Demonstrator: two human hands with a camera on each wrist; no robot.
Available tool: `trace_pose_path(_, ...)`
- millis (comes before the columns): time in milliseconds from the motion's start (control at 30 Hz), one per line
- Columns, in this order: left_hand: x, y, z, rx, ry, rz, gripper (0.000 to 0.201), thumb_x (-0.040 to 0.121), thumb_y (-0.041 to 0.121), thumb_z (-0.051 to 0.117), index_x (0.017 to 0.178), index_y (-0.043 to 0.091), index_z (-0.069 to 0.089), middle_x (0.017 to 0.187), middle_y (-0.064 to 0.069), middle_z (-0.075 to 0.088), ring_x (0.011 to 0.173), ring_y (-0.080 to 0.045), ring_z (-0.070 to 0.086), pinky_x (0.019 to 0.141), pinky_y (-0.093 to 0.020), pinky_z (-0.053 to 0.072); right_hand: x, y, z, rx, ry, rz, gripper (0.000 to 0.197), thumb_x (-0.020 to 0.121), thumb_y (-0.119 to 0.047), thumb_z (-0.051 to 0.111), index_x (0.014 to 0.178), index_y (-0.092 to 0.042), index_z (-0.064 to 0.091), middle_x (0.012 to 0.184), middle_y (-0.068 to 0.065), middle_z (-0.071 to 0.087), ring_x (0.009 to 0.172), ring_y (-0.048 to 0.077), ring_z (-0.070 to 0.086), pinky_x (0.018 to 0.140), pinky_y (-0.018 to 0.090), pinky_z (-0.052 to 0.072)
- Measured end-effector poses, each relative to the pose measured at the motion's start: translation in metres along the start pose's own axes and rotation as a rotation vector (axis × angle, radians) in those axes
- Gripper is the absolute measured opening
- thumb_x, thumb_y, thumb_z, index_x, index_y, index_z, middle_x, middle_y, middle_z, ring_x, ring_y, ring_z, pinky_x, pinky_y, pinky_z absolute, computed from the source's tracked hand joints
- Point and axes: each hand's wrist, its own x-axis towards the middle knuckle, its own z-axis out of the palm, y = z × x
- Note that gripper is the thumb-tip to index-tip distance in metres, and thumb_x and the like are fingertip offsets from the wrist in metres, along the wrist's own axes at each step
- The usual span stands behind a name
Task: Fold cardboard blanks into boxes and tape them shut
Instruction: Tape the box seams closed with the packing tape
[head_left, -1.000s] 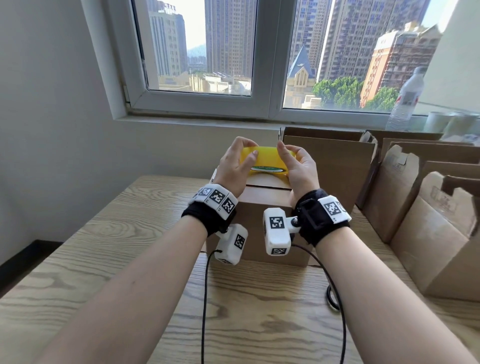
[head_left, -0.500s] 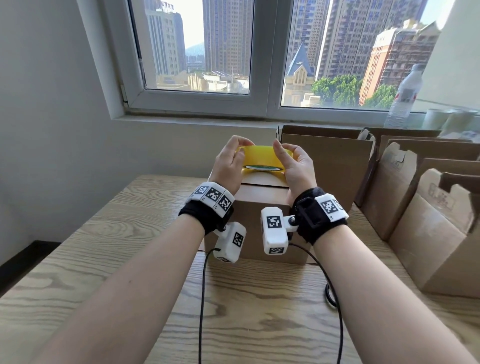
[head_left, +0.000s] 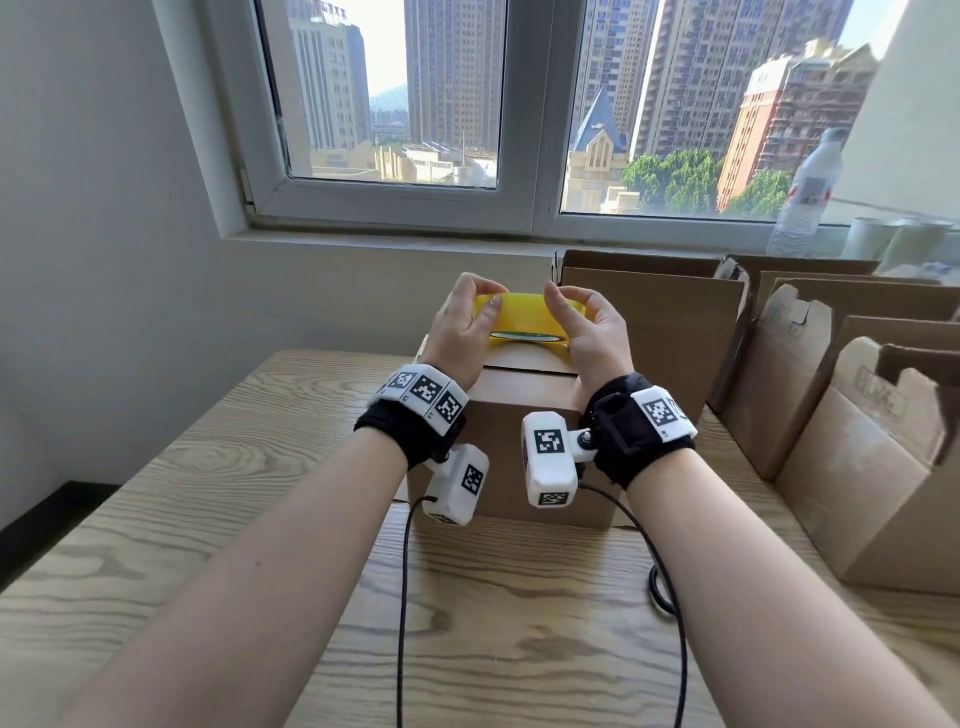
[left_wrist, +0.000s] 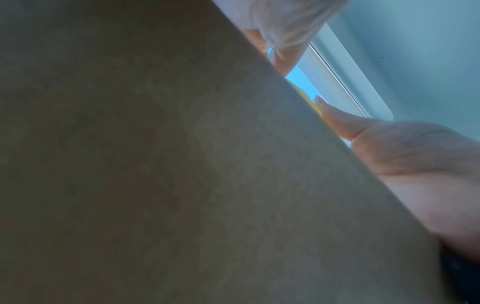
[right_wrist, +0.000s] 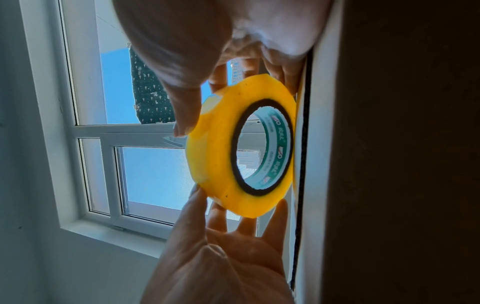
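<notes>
A yellow tape roll hangs just above the closed top of a brown cardboard box on the wooden table. My left hand grips the roll's left end with curled fingers, thumb on its outer face. My right hand grips the right end between thumb and fingers. In the right wrist view the tape roll shows its green-printed core, with the right hand below it and the left hand above. The box wall fills the left wrist view; only a yellow sliver of the tape roll shows there.
Several open-topped cardboard boxes stand in a row along the table's right side. A water bottle and paper cups sit on the window sill. Wrist-camera cables trail over the table near me. A wall runs along the left.
Both hands stay on the roll above the box. Their fingers have shifted slightly over its outer face, and the roll lies a little flatter.
</notes>
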Motion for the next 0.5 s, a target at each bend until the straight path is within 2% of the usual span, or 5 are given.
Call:
trace_pose_path(200, -0.0002, 0.0008, -0.0013, 0.031, -0.018, 0.011, 0.011, 0.101, 0.023, 0.047, 0.107, 0.015, 0.053, 0.106, -0.005, 0.061, 0.096, -0.019, 0.056, 0.089, -0.043, 0.049, -0.003, -0.0032, -0.0009, 0.028, -0.004, 0.002, 0.024, 0.076, -0.051, 0.08, 0.087, -0.032, 0.07, 0.092, -0.002, 0.064, 0.088, 0.016, 0.061, 0.092, 0.042, 0.053)
trace_pose_path(300, -0.0002, 0.0019, -0.0011, 0.005, -0.027, -0.008, 0.016, 0.096, 0.031, 0.047, 0.104, 0.018, 0.053, 0.106, -0.004, 0.061, 0.095, -0.018, 0.056, 0.087, -0.042, 0.049, -0.005, -0.0058, 0.0011, 0.044, 0.01, 0.011, 0.023, 0.072, -0.051, 0.083, 0.082, -0.034, 0.072, 0.093, -0.001, 0.065, 0.091, 0.018, 0.062, 0.094, 0.045, 0.052)
trace_pose_path(433, 0.0013, 0.0047, -0.0049, -0.162, -0.056, -0.154, 0.016, 0.081, 0.043, 0.056, 0.093, 0.033, 0.057, 0.098, 0.007, 0.061, 0.091, -0.015, 0.057, 0.078, -0.035, 0.046, -0.0054, -0.0058, 0.0012, 0.049, 0.01, -0.003, 0.024, 0.067, -0.056, 0.082, 0.079, -0.038, 0.072, 0.091, 0.0, 0.065, 0.088, 0.019, 0.063, 0.093, 0.048, 0.053)
trace_pose_path(500, 0.0018, 0.0044, -0.0074, -0.238, -0.066, -0.205, 0.032, 0.072, 0.05, 0.067, 0.1, 0.038, 0.058, 0.111, 0.009, 0.059, 0.107, -0.018, 0.059, 0.083, -0.035, 0.048, -0.0054, -0.006, 0.0014, 0.038, 0.012, -0.001, 0.027, 0.065, -0.061, 0.08, 0.078, -0.038, 0.071, 0.088, -0.001, 0.064, 0.085, 0.019, 0.062, 0.087, 0.044, 0.053)
